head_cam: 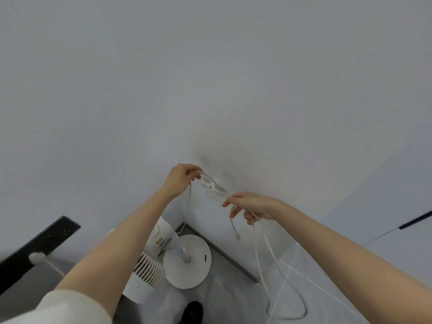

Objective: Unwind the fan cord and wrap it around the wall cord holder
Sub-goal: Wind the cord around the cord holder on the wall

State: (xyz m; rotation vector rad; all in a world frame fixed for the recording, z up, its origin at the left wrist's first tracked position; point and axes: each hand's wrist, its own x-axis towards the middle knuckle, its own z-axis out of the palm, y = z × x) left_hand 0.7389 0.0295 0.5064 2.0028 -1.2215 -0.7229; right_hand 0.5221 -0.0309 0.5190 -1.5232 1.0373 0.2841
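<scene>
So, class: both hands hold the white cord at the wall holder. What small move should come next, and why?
Probably the right hand should carry its cord around the lower end of the wall cord holder and up toward the left hand. The left hand already pins cord at the top end, and a long slack loop hangs below the right hand.

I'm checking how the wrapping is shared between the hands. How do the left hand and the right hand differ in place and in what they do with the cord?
The left hand is at the upper end of the wall cord holder; the right hand is at its lower end. The left hand pinches one strand of the cord; the right hand holds slack, with a long loop and the cord's end hanging below it. Both are bare and grip the same white cord.
</scene>
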